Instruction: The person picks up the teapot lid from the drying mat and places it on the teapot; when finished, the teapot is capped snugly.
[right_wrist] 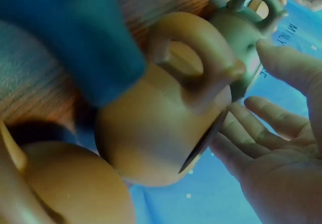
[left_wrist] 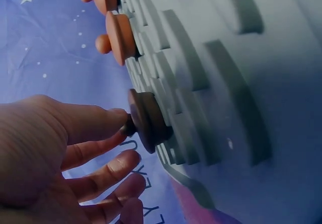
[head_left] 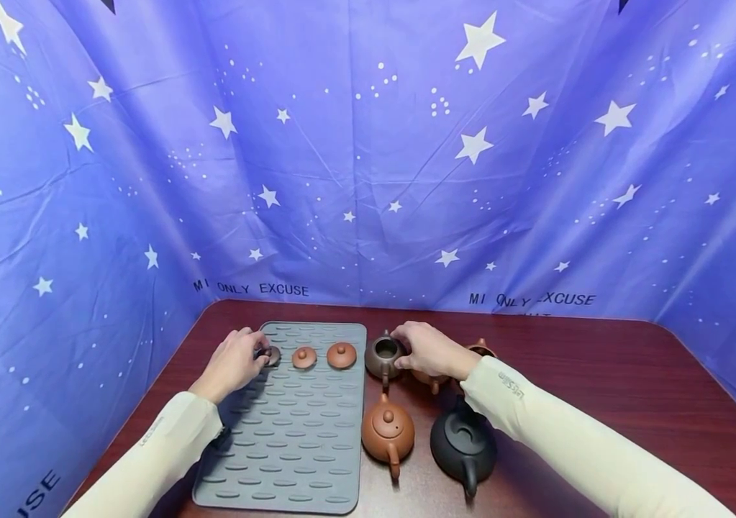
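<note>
My left hand [head_left: 237, 357] pinches the small knob of a dark brown teapot lid [left_wrist: 146, 121] between thumb and index finger; the other fingers spread loosely below. That lid sits at the far left of the grey mat [head_left: 296, 446]. Beside it stand two orange-brown lids [head_left: 303, 358] in a row. My right hand [head_left: 429, 349] reaches to a dark brown teapot [head_left: 375, 356] with an uncovered mouth, just right of the mat. Thumb and fingers lie apart at its right side, fairly straight. Under the right hand, an orange-brown teapot [right_wrist: 161, 128] is partly hidden.
In front stand an orange-brown teapot with its lid on [head_left: 388, 435] and a black teapot [head_left: 468, 450]. Another uncovered brown teapot [head_left: 483, 348] shows behind the right wrist. All stand on a dark red wooden table [head_left: 588, 374], with a blue star-print curtain [head_left: 355, 144] around it.
</note>
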Demonstrator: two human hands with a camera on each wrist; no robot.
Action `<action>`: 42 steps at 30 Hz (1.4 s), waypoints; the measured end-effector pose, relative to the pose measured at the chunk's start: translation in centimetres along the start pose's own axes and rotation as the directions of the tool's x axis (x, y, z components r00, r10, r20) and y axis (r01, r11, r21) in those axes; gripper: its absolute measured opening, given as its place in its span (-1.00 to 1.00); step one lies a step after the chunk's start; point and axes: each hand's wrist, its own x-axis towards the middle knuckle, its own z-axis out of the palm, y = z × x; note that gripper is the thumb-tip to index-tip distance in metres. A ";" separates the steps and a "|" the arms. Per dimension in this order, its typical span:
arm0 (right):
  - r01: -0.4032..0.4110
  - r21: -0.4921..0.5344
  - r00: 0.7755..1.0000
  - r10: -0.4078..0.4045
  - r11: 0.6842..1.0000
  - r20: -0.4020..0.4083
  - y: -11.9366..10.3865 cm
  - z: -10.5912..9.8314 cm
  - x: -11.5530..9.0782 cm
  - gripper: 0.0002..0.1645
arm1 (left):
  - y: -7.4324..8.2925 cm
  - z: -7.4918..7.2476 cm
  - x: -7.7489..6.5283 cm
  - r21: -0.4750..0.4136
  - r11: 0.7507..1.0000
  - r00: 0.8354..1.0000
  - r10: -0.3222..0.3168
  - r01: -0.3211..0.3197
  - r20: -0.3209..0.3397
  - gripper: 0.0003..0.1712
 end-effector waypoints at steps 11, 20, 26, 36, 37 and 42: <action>-0.056 -0.008 0.998 0.057 0.998 0.015 -0.1 -0.4 0.4 -0.52 | 0.0 0.2 0.4 -0.010 0.999 0.997 0.050 -0.051 -0.052 -0.89; -0.082 0.008 0.996 0.082 0.997 0.023 -0.1 -0.3 0.4 -0.49 | 1.7 0.2 1.2 -0.036 0.986 0.974 0.153 -0.161 -0.168 -0.86; -0.088 -0.002 0.996 0.088 0.996 0.018 0.0 -0.3 0.4 -0.50 | 6.6 0.2 2.5 -0.085 0.937 0.927 0.316 -0.338 -0.203 -0.85; -0.067 -0.002 0.998 0.067 0.998 0.004 0.0 0.2 0.7 -0.53 | 14.6 1.7 5.2 -0.070 0.863 0.859 0.484 -0.500 -0.169 -0.89; -0.064 -0.005 0.998 0.064 0.998 0.006 0.0 0.2 0.7 -0.53 | 15.0 1.9 5.4 -0.067 0.858 0.854 0.494 -0.509 -0.161 -0.90; -0.048 -0.025 0.999 0.048 0.999 0.003 0.1 0.2 0.9 -0.53 | 16.2 2.5 5.9 -0.061 0.864 0.863 0.492 -0.500 -0.117 -0.90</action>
